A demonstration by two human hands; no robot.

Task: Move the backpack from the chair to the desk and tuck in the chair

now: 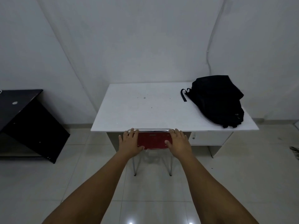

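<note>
A black backpack (217, 101) lies on the right end of the white desk (145, 110), with a strap trailing to its left. The chair (152, 140) has a red backrest with a chrome top rail and metal legs. Its backrest stands at the desk's front edge and its seat is hidden under the desk. My left hand (130, 142) rests on the left end of the backrest, fingers over the rail. My right hand (178, 143) grips the right end the same way.
A black table (24, 120) stands at the left against the wall. The desk has a white drawer unit (208, 139) under its right side. The floor is glossy white tile. A striped object (295, 151) lies at the right edge.
</note>
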